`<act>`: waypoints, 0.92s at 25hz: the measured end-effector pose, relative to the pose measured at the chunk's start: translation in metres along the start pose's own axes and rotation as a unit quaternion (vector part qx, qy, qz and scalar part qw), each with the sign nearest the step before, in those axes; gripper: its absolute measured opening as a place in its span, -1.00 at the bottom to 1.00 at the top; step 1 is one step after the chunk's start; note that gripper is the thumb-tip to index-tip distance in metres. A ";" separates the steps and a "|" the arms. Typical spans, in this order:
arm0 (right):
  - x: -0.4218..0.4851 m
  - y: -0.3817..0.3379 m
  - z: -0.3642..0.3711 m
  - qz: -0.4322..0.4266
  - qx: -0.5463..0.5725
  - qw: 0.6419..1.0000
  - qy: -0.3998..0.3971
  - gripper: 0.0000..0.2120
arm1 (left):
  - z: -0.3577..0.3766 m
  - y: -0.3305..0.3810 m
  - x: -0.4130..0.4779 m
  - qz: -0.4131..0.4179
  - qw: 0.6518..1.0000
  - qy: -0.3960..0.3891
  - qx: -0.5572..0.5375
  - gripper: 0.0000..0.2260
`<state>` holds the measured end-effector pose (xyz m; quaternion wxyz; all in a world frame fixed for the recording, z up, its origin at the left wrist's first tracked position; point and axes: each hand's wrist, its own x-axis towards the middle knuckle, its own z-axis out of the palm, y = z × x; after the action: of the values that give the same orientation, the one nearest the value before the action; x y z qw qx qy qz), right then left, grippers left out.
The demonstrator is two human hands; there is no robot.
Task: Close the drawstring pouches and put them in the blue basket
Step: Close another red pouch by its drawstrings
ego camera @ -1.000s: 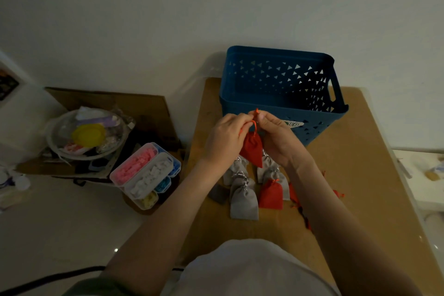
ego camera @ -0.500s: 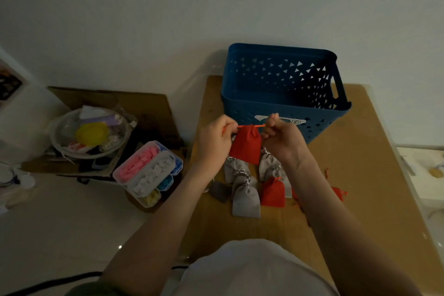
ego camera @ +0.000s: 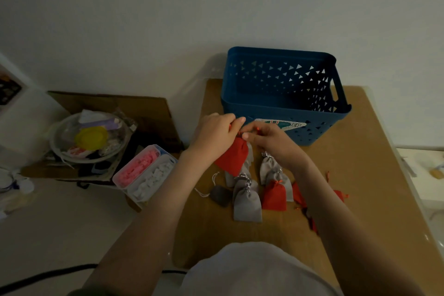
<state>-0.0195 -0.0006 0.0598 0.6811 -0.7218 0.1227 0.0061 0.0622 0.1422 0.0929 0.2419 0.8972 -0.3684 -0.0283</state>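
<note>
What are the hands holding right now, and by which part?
Both hold one red pouch at its top: the left hand grips the neck, and the right hand seems to pinch the drawstring.

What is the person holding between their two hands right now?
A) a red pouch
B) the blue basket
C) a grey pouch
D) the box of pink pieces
A: the left hand and the right hand both pinch at the top of a red pouch, just in front of the blue basket, while the grey pouches lie on the table.
</note>
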 end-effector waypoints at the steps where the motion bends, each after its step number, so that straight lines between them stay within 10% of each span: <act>1: -0.001 -0.003 0.003 -0.008 -0.022 1.000 -0.009 -0.97 | -0.003 0.001 0.004 -0.015 0.999 -0.027 -0.044 -0.61; 6: -0.002 -0.013 0.013 -0.019 -0.036 0.997 -0.073 -0.87 | -0.009 0.005 0.011 -0.114 0.941 -0.148 -0.281 -0.61; 12: -0.007 -0.010 0.010 -0.024 0.016 0.998 -0.062 -0.92 | -0.017 -0.003 0.008 -0.076 0.932 -0.187 -0.302 -0.83; 19: -0.003 0.001 0.022 -0.082 0.166 0.979 0.083 -0.90 | 0.013 0.015 -0.002 -0.075 0.968 0.085 -0.226 -0.79; 23: -0.004 0.009 0.025 -0.099 0.121 0.977 0.148 -0.90 | 0.014 0.011 -0.001 -0.078 0.977 0.030 -0.199 -0.82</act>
<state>-0.0212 0.0243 0.0497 0.7352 -0.6352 0.1501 -0.1831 0.0511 0.1303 0.0860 0.4233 0.8576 -0.2770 -0.0926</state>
